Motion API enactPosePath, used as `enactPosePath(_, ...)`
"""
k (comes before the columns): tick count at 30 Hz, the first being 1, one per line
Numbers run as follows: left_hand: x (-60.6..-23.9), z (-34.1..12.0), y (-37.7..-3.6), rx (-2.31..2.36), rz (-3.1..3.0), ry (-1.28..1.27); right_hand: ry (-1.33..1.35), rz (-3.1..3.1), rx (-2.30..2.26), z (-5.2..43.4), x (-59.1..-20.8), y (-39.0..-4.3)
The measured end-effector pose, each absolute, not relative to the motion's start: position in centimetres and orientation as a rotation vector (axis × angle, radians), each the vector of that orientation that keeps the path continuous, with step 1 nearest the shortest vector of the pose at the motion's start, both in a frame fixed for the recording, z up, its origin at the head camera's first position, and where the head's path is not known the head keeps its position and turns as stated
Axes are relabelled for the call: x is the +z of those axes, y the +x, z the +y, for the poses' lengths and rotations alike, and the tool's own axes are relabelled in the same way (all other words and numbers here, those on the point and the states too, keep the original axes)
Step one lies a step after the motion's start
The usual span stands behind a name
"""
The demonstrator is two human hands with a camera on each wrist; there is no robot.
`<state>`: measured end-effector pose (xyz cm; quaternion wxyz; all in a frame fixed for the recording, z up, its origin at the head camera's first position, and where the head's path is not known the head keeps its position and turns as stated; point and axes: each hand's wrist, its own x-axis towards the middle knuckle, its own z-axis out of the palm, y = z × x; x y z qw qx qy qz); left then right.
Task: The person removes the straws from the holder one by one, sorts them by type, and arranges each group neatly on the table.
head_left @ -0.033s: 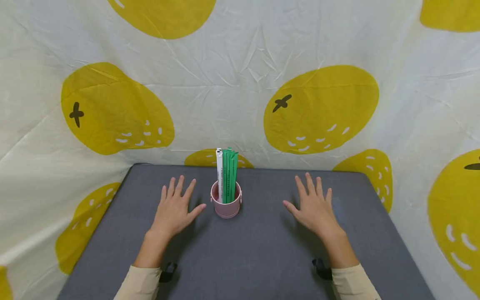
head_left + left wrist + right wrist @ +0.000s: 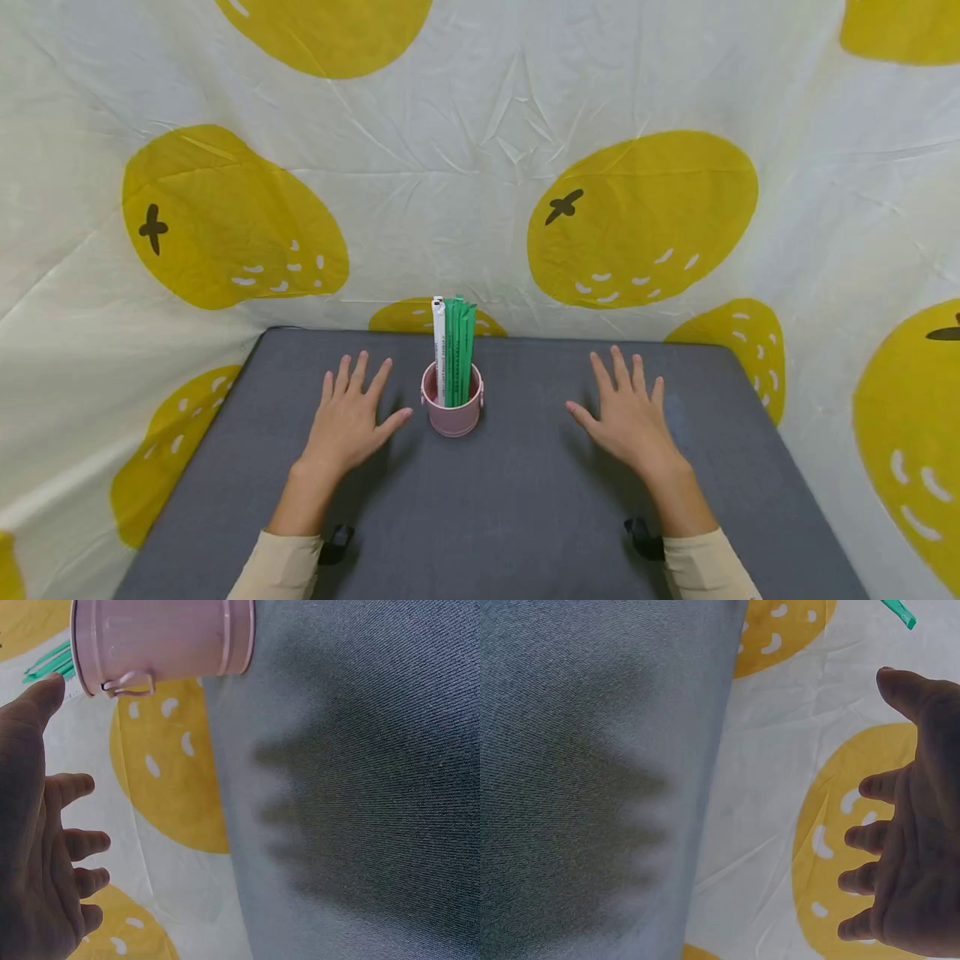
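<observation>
A small pink bucket (image 2: pixel 453 422) with side handles stands toward the back of the table. Several slim green wrapped sticks (image 2: pixel 460 350) and a white one (image 2: pixel 439 354) with printed lettering rise upright out of it. My left hand (image 2: pixel 347 423) is just left of the bucket, palm down, fingers spread and holding nothing. Farther off on the right side, my right hand (image 2: pixel 632 417) is likewise spread, palm down and without anything in it. In the wrist views both hands are raised above the tabletop, their shadows falling on it. One green tip (image 2: pixel 900 612) shows in the right wrist view.
A dark grey cloth covers the table (image 2: pixel 480 517). Behind it and along both sides hangs a white curtain (image 2: pixel 450 183) printed with large yellow fruit. A dark strapped device (image 2: pixel 337 543) is at the left wrist, another (image 2: pixel 643 537) at the right.
</observation>
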<state>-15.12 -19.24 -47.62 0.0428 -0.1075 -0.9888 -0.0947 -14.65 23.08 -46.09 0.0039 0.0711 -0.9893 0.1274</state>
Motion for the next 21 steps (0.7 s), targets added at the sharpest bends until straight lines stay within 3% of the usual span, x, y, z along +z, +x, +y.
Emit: enactPosePath(21,-47.42,-19.77,-15.13,-0.296,-3.024,-0.358,0.259,-3.082,0.404,23.35,-45.79,-14.84)
